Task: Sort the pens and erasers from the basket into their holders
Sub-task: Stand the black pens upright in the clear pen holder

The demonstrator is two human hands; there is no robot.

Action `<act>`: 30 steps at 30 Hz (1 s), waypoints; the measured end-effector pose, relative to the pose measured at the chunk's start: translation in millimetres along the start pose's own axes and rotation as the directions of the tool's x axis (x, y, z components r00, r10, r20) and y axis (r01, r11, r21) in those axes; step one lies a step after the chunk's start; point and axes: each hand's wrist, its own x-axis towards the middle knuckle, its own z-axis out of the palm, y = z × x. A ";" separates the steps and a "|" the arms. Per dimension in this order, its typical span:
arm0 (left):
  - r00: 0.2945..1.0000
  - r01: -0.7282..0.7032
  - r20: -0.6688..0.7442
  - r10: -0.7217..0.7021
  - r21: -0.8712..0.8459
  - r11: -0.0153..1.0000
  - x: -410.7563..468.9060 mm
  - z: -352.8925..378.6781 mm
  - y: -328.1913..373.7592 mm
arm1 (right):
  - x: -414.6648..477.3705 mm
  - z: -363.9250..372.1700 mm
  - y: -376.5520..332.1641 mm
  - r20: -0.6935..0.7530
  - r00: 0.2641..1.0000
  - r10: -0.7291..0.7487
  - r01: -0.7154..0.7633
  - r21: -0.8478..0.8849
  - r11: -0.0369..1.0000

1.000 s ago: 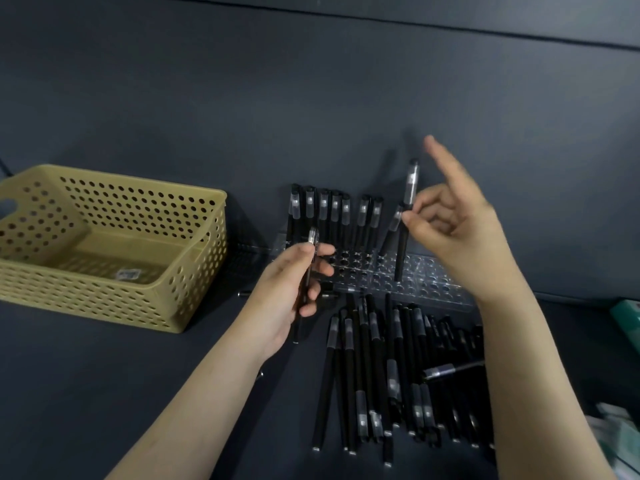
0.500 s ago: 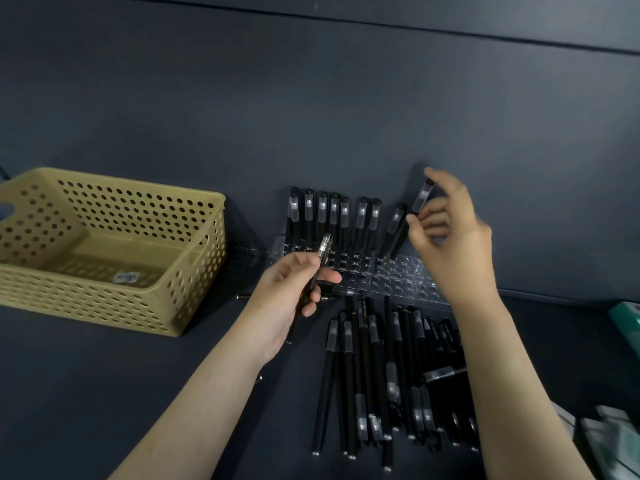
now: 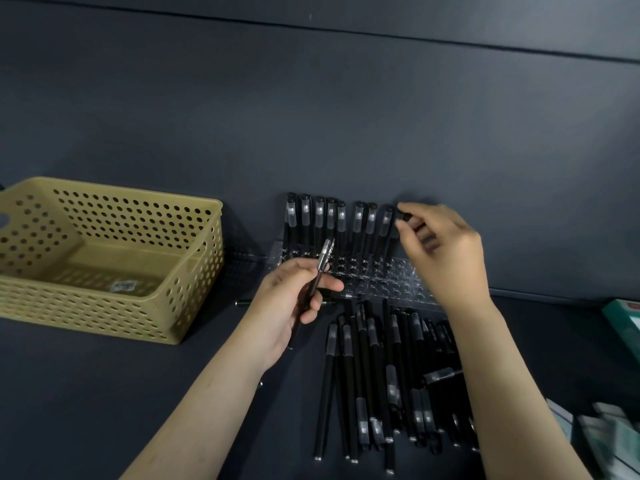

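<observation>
A clear plastic pen holder (image 3: 381, 275) with rows of round holes stands against the dark wall. Several black pens (image 3: 341, 223) stand upright in its back row. My right hand (image 3: 443, 251) pinches the cap end of one more black pen (image 3: 398, 220) at the right end of that row, standing in the holder. My left hand (image 3: 287, 303) grips another black pen (image 3: 322, 261), tilted, just in front of the holder. Several black pens (image 3: 381, 375) lie in a loose pile on the table below the holder.
A yellow perforated basket (image 3: 194, 306) sits at the left, holding only a small label. Green and white boxes (image 3: 627, 320) lie at the right edge, with blurred packets (image 3: 602, 434) nearer the front. A dark wall rises right behind the holder.
My right hand has lowered its pen from the air down into the holder's back row. My left hand has tilted its pen and shifted slightly.
</observation>
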 end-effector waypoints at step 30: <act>0.775 -0.503 0.439 0.453 0.864 0.022 11.3 -24.6 -31.3 | -8.1 -38.7 -39.7 -0.319 0.888 0.331 -0.215 0.347 0.913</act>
